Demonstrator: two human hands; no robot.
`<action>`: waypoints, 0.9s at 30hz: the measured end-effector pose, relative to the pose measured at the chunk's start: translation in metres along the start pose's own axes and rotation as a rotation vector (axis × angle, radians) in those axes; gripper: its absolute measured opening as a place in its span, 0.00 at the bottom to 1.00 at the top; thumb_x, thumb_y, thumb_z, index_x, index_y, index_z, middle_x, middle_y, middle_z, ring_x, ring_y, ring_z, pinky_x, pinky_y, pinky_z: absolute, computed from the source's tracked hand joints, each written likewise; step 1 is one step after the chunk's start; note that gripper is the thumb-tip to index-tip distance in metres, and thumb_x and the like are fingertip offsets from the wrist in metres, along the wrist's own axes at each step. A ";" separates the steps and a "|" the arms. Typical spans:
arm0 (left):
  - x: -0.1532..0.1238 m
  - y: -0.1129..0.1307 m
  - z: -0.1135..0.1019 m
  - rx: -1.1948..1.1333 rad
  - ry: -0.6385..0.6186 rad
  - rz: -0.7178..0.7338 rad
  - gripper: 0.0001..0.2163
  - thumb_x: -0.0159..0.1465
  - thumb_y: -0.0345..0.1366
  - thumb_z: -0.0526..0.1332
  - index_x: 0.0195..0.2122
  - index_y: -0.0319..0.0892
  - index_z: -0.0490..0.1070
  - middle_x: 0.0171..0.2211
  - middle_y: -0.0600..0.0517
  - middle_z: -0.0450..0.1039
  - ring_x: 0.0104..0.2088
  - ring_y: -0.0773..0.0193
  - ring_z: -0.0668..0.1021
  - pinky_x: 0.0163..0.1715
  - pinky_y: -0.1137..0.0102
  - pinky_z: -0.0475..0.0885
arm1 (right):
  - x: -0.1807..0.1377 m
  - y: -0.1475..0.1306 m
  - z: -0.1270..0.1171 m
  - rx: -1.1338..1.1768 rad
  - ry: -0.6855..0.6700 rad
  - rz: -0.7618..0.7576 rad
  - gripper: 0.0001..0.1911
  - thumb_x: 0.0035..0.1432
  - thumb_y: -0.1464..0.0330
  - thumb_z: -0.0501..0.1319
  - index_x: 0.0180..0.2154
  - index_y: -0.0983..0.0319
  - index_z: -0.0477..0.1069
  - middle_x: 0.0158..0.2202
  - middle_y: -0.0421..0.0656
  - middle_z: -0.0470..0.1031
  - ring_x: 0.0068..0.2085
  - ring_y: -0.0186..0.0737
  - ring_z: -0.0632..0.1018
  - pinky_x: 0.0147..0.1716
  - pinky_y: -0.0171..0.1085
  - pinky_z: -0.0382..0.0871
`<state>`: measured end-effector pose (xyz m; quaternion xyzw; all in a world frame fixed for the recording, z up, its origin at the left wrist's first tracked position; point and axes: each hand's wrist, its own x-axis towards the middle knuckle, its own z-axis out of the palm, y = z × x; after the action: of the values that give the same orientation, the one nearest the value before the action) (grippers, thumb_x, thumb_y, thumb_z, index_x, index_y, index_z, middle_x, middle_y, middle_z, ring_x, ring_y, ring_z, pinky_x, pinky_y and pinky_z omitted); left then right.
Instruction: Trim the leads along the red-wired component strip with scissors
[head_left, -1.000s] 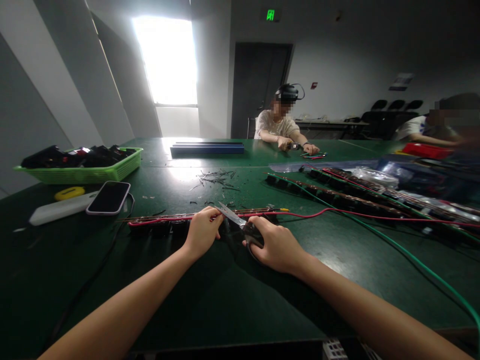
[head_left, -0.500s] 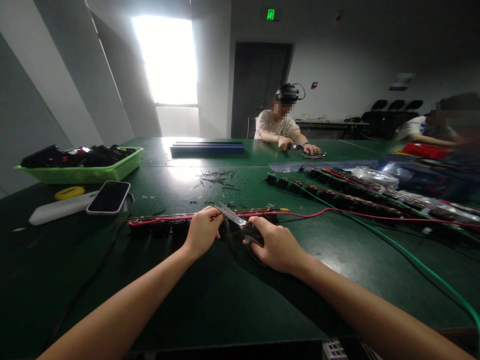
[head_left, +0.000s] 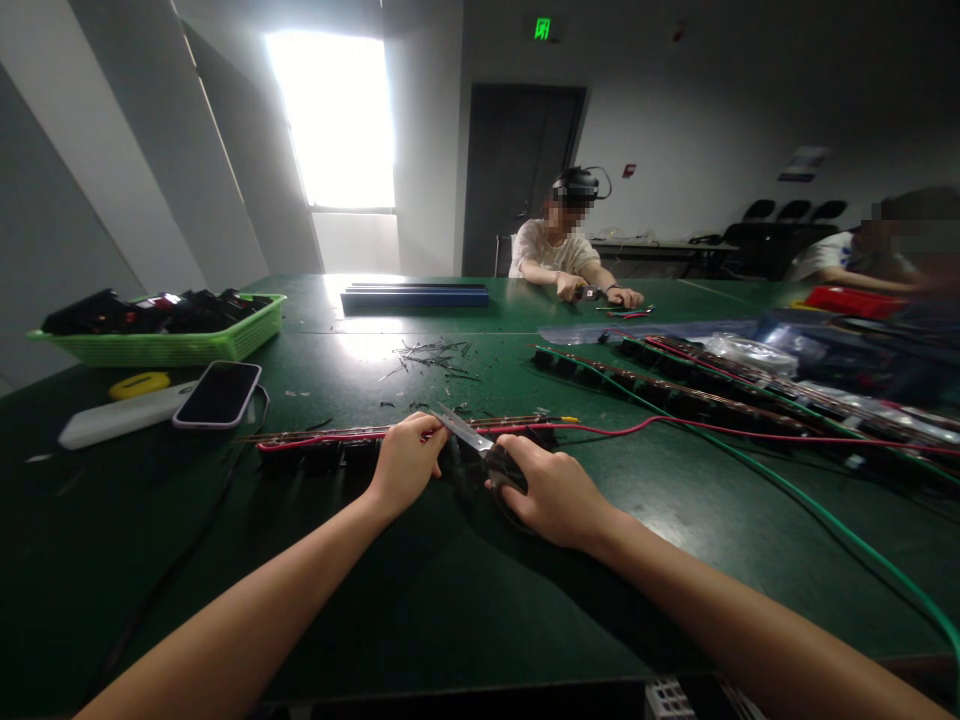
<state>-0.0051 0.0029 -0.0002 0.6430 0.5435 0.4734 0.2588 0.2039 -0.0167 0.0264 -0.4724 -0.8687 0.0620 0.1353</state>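
My right hand is closed around the dark handles of a pair of scissors, whose blades point up and left. The blade tips reach the fingertips of my left hand, which is closed in a pinch at a long black strip of parts. Whatever is between those fingers is too small or hidden to name. Bare copper-coloured wires and a red wire run along the strip. The red wire goes on to the right, past a yellow-tipped end.
Cut scraps lie beyond my hands. At left are a phone, a white bar-shaped object and a green basket of black parts. More wired strips and a green wire lie right. Two people sit across the table.
Almost nothing differs: both hands and the scissors hold the same place at the strip. The hand of the person opposite has shifted slightly.
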 end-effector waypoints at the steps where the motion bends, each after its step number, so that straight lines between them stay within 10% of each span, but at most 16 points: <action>1: 0.000 0.000 0.000 -0.001 0.000 -0.001 0.11 0.62 0.39 0.56 0.28 0.40 0.75 0.31 0.53 0.73 0.14 0.74 0.72 0.18 0.76 0.65 | 0.000 0.000 0.000 0.001 0.001 -0.005 0.20 0.57 0.65 0.59 0.52 0.60 0.63 0.49 0.46 0.73 0.43 0.44 0.76 0.38 0.35 0.62; 27: -0.001 -0.001 0.000 0.006 0.000 0.013 0.12 0.62 0.40 0.56 0.30 0.40 0.76 0.34 0.51 0.75 0.14 0.74 0.73 0.17 0.77 0.66 | 0.000 0.001 0.002 0.018 0.006 -0.017 0.21 0.57 0.65 0.58 0.52 0.60 0.63 0.50 0.46 0.73 0.45 0.45 0.76 0.40 0.35 0.63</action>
<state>-0.0054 0.0026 -0.0015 0.6474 0.5409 0.4731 0.2539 0.2040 -0.0160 0.0243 -0.4641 -0.8717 0.0671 0.1425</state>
